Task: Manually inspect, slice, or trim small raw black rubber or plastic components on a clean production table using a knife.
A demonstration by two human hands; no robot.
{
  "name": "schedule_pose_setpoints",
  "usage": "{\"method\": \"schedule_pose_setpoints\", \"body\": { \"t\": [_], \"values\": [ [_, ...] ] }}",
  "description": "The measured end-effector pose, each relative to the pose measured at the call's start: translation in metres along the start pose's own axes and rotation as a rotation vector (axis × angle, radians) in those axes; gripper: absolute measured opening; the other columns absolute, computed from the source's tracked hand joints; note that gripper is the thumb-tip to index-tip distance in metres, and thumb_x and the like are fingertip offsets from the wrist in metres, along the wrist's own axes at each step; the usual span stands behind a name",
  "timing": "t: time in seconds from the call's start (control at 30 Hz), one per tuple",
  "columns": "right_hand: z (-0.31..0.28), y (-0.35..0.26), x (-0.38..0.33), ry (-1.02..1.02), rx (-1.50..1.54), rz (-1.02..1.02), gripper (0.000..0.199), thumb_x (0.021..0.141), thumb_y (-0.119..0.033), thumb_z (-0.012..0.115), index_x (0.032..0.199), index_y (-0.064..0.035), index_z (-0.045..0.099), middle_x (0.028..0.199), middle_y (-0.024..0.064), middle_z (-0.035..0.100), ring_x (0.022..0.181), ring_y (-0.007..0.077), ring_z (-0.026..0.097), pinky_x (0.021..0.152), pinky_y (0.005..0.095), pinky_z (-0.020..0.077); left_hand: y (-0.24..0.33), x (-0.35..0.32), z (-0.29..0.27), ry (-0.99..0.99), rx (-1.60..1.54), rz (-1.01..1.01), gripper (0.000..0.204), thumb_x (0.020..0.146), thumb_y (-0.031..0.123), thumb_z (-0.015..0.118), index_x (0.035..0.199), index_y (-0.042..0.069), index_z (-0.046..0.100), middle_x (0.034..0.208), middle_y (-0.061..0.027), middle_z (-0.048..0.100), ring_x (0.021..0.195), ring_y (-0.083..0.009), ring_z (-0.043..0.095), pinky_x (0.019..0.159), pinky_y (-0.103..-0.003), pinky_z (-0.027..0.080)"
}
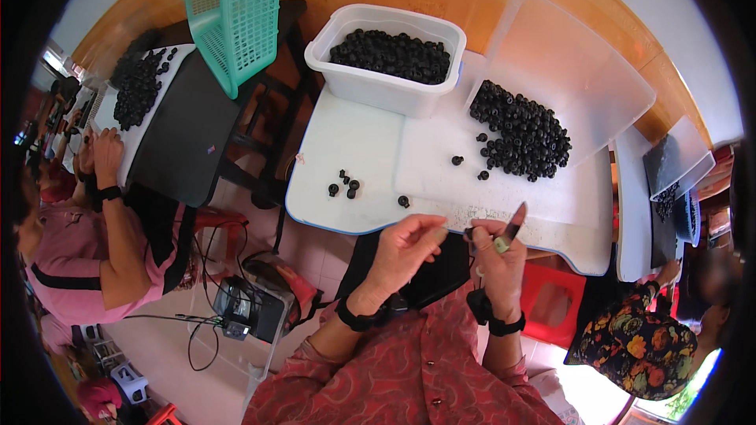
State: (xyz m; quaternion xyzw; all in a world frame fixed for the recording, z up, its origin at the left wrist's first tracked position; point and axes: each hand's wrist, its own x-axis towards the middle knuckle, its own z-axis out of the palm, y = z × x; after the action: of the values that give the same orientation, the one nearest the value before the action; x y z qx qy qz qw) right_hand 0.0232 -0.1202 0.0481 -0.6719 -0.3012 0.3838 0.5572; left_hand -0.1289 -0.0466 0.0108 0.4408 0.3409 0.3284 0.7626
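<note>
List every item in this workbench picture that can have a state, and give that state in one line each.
white tub: upright, filled with small black parts
clear lid: tilted up, black parts heaped on it
green basket: tipped on its side, no contents visible
left hand: fingers curled toward the right hand
right hand: pinching a dark slim tool
loose black parts: scattered on the white table

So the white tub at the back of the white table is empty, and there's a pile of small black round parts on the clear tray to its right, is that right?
Not quite. The white tub at the back of the white table is not empty: it is filled with small black round parts. The rest holds: a pile of black parts lies on the clear tray to its right. The head view shows this.
</note>
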Motion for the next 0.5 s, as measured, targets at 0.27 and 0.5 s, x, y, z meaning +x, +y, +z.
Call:
{"method": "schedule_pose_setpoints", "body": {
  "t": [0.27, 0.5],
  "values": [
    [0.016, 0.001, -0.001, -0.056, 0.036, -0.084, 0.011, 0.092, -0.009, 0.063, 0.095, 0.0011, 0.063, 0.081, -0.0012, 0.061, 0.071, 0.0037, 0.049, 0.063, 0.0181, 0.0382, 0.010, 0.005, 0.007, -0.092, 0.148, 0.134, 0.022, 0.091, 0.012, 0.065, 0.109, 0.000, 0.064, 0.086, -0.0017, 0.065, 0.072, -0.0050, 0.058, 0.062, -0.019, 0.049],
    [0.015, 0.003, 0.000, -0.006, 0.040, -0.113, 0.016, 0.095, -0.017, 0.060, 0.096, -0.0007, 0.061, 0.067, -0.0037, 0.056, 0.050, 0.0008, 0.039, 0.044, 0.0173, 0.0284, 0.017, 0.017, 0.006, -0.155, 0.054, 0.093, 0.016, 0.091, 0.008, 0.064, 0.103, -0.002, 0.063, 0.082, -0.0057, 0.066, 0.067, -0.0080, 0.061, 0.057, -0.020, 0.050]
  ]
}}
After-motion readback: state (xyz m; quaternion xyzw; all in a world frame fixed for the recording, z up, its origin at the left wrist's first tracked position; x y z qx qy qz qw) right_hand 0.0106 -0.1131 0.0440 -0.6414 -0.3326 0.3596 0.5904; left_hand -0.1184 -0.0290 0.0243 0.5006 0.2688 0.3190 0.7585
